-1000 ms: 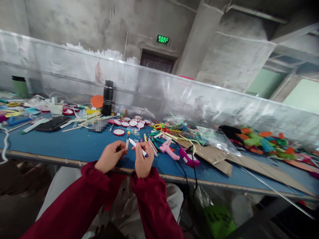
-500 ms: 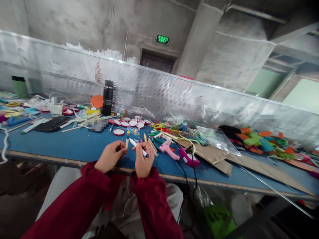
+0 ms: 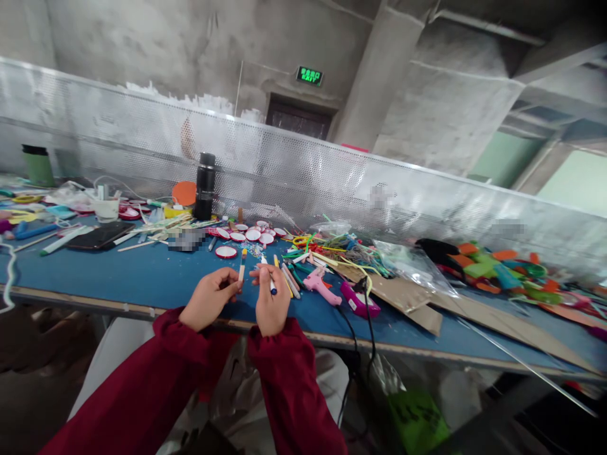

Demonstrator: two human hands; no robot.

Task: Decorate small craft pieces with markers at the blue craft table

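My left hand [image 3: 212, 298] is closed in a pinch on a small flat craft stick [image 3: 242, 268] that stands nearly upright. The stick has a yellow tip and a pale section below it. In my right hand [image 3: 272, 303] is a white marker pen [image 3: 264, 260] with a dark blue end, its white end pointing up and away from me. Marker and stick are a short gap apart. Beyond the stick lies a round white disc with a red rim [image 3: 226, 252]. More pens [image 3: 290, 281] lie beside my right hand.
A pink glue gun [image 3: 322, 285] and a purple box-like thing [image 3: 360, 299] with a black cable lie to the right, before cardboard strips [image 3: 403, 294]. A black bottle [image 3: 205, 186] stands at the back. A phone [image 3: 99, 235] lies left. A perforated metal screen [image 3: 303, 164] closes the rear.
The marker has tipped more upright in my right hand, and its white end has moved away from the stick. The stick's section below the yellow looks paler. My left hand has hardly moved.
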